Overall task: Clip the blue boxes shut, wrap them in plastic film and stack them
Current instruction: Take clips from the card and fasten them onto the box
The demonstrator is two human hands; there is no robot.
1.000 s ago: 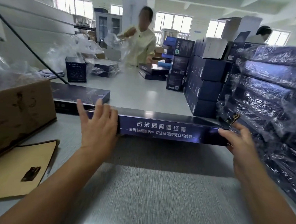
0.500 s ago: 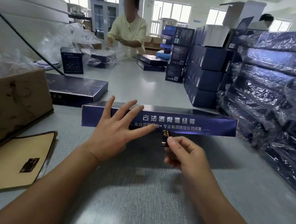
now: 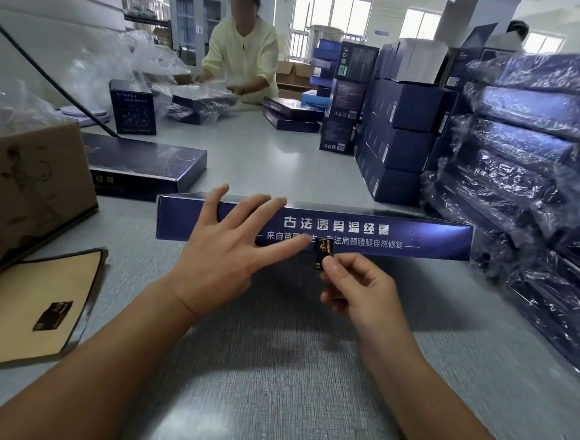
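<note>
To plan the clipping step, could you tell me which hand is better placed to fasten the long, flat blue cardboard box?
Right, probably: the right hand pinches the small black-and-gold clip at the front face of the long, flat blue cardboard box; the left hand presses that face, fingers spread.

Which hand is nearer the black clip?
Right. The right hand pinches the clip at the blue box's front; the left hand lies spread on the box, just left of it.

Head-worn camera looks forward and down, close over the table (image 3: 271,373).
</note>
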